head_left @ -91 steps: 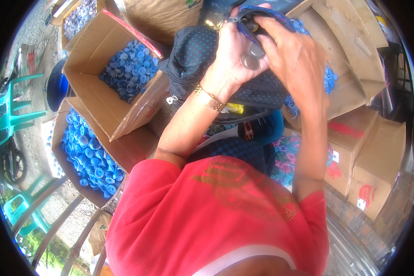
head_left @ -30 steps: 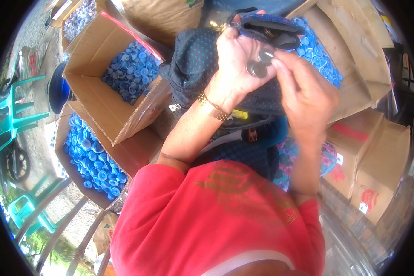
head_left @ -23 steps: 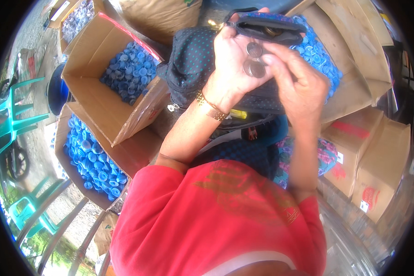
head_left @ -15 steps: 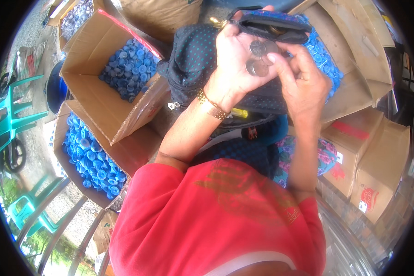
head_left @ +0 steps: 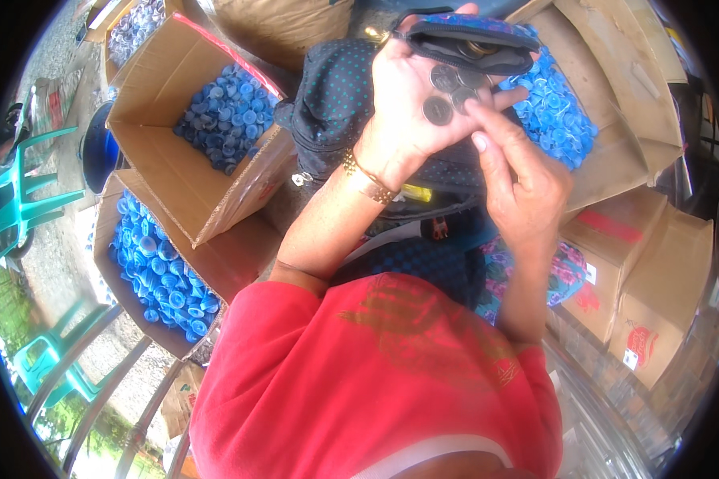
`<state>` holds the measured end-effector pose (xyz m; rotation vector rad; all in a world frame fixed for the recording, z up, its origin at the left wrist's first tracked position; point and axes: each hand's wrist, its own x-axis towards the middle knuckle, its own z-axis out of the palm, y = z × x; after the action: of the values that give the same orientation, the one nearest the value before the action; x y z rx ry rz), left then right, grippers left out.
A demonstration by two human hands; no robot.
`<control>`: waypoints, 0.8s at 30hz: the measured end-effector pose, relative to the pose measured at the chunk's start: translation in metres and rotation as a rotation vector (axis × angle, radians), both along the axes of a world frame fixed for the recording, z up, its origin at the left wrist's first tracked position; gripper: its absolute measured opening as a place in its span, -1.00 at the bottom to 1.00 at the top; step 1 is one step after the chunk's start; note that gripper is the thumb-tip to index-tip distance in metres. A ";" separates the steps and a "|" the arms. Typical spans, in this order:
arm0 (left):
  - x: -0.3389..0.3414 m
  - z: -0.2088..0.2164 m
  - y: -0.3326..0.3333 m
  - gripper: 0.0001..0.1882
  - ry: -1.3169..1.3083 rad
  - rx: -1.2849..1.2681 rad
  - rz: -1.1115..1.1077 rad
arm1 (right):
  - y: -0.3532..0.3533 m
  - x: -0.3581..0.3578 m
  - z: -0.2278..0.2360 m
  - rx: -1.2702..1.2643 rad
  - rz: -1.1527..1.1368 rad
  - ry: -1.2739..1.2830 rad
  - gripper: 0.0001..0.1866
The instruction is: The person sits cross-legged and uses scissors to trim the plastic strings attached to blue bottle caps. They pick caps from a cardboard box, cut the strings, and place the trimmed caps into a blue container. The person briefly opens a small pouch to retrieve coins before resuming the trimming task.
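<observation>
My left hand [head_left: 407, 100] is palm up and holds an open zippered coin purse [head_left: 463, 61] at its fingers. Inside the dark purse, more coins [head_left: 478, 49] show. Several silver-grey coins [head_left: 437, 111] lie spread on the left palm. With the index finger stretched out, my right hand [head_left: 529, 180] touches the coins near the base of the left fingers; its thumb stays apart and nothing shows in its grip. Under both hands is a black bag [head_left: 335, 100] with teal dots, its lower part open on a yellow item [head_left: 417, 193].
Left of the bag, cardboard boxes [head_left: 148, 148] hold blue plastic caps [head_left: 230, 112]. At the right, another open box [head_left: 615, 100] holds more blue pieces [head_left: 555, 112]. Closed cartons [head_left: 655, 279] stand lower right. Green plastic chairs [head_left: 32, 199] are at the far left.
The coins on my left palm have spread apart. My right index finger has stretched out onto them, and the thumb has drawn back. The purse mouth shows wider.
</observation>
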<state>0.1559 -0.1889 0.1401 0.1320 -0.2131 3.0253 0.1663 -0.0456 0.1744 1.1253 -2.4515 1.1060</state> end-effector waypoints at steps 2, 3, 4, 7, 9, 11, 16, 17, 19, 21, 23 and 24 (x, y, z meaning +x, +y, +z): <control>0.000 -0.004 0.000 -0.48 0.072 0.012 -0.004 | -0.002 0.004 0.001 0.008 -0.026 -0.078 -0.73; -0.002 -0.008 0.001 -0.48 0.076 0.066 -0.020 | -0.001 0.006 0.004 0.027 -0.028 -0.159 -0.75; -0.003 -0.013 0.003 -0.48 0.079 0.119 -0.037 | -0.002 0.008 0.006 0.045 -0.031 -0.240 -0.78; -0.003 -0.005 0.004 -0.50 -0.035 0.137 -0.038 | -0.005 0.003 0.016 -0.054 -0.065 -0.249 -0.79; -0.008 -0.005 0.004 -0.50 -0.016 0.191 -0.067 | -0.008 -0.006 0.028 -0.062 -0.128 -0.165 -0.78; -0.005 -0.006 0.007 -0.48 -0.028 0.113 -0.046 | -0.009 -0.017 0.037 0.127 -0.117 -0.037 -0.82; -0.007 -0.014 -0.004 -0.54 0.192 0.276 -0.242 | -0.020 -0.044 0.038 0.300 -0.122 0.201 -0.88; -0.005 -0.013 -0.004 -0.53 0.211 0.250 -0.225 | -0.021 -0.043 0.040 0.354 -0.152 0.166 -0.85; -0.003 -0.011 -0.005 -0.52 0.228 0.205 -0.187 | -0.030 -0.041 0.049 0.459 -0.210 0.096 -0.78; -0.003 -0.014 -0.006 -0.50 0.201 0.178 -0.145 | -0.037 -0.039 0.049 0.493 -0.193 0.138 -0.77; -0.004 -0.015 -0.006 -0.49 0.170 0.168 -0.124 | -0.040 -0.037 0.051 0.532 -0.197 0.164 -0.77; -0.005 -0.013 -0.006 -0.49 0.162 0.167 -0.123 | -0.042 -0.037 0.052 0.552 -0.207 0.168 -0.78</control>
<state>0.1514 -0.1953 0.1270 0.3626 -0.4414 2.8537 0.1295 -0.0871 0.2260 1.0053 -2.7285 0.2618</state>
